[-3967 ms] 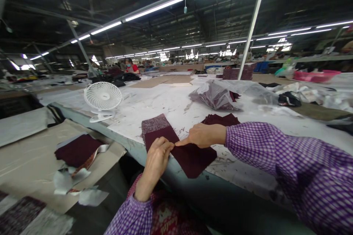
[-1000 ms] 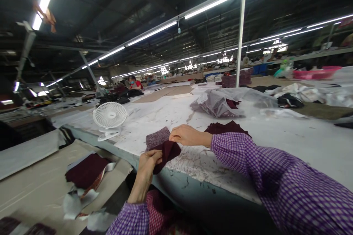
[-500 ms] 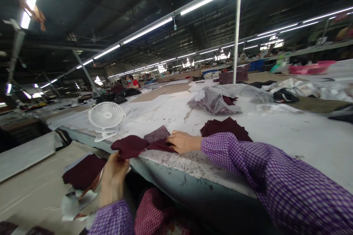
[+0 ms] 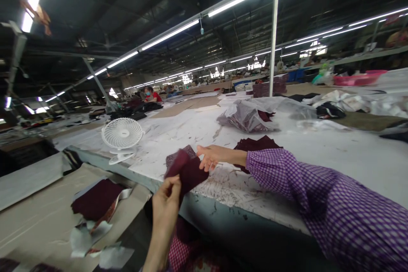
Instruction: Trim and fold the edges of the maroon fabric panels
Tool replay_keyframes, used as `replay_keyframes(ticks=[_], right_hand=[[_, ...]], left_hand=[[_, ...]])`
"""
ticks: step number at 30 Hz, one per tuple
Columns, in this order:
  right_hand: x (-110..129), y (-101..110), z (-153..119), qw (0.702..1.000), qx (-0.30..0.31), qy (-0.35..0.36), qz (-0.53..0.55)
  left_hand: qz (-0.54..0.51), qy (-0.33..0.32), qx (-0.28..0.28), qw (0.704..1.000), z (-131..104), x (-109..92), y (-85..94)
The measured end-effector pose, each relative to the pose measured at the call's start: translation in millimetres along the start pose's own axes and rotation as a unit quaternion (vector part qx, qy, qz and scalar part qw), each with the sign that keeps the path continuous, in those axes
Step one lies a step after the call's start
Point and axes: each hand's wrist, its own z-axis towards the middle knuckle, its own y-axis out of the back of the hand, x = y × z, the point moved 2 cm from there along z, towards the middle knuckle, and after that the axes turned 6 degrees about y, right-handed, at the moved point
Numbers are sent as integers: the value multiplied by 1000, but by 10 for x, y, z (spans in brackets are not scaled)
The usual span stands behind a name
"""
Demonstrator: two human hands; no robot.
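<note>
1. Nearest us, the left hand (image 4: 167,195) pinches the maroon cloth (image 4: 194,174) between thumb and fingers, at its near left side.
2. The cloth lies just beyond that hand, at the near edge of the white table (image 4: 178,125); one flap stands raised and blurred. What we can see slants away to the right, but with the folding we cannot tell its full long axis.
3. To the cloth's right, the right hand (image 4: 211,158) has its fingers loosely spread, grasping nothing that we can see. Its fingertips overlap the cloth in our view; we cannot tell whether they touch.
4. Just behind the cloth we find a speckled piece (image 4: 191,150); behind the right wrist, a maroon stack (image 4: 259,143).
5. Farther off, thread-strewn tabletop gives room between a white fan (image 4: 123,134), left, and a plastic bag (image 4: 244,114), right.
</note>
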Motion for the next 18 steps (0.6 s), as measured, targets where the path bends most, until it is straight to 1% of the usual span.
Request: replay_keyframes(ticks=[1,2,3,5,6,7,8,9,11,12,13,14,15,18], right_hand=[[24,3,-90,998,22,-30,51],[38,1,-178,995,38,-51,78],[38,2,-259,994,40,-63,79],[0,19,-391,997,8,-75,32],[-29,37,-441,997,-9,-75,-2],[-55,59,-482,997,-21,-70,-37],[-71,86,-515,996,-23,-53,-68],[-75,115,-543,995,-15,-26,-93],[-43,172,-592,992,10,42,-117],[-16,194,-612,990,23,73,-119],[11,208,-626,988,35,94,-116],[30,211,-634,987,47,106,-114],[37,207,-633,986,53,109,-114],[-18,174,-584,983,38,96,-153]], left_hand=[[9,-9,37,999,-111,-21,-140],[18,-18,67,997,-209,-44,-250],[27,-25,96,995,-291,-66,-331],[53,-35,167,984,-404,-109,-425],[68,-37,200,977,-429,-128,-439],[79,-39,219,972,-429,-148,-434],[84,-43,219,971,-403,-169,-412],[85,-48,198,975,-354,-196,-379],[92,-69,120,986,-215,-266,-309],[109,-82,91,987,-144,-310,-292],[137,-97,78,983,-80,-358,-295],[172,-111,83,975,-29,-408,-322],[208,-124,104,965,8,-452,-371],[291,-132,183,930,51,-509,-597]])
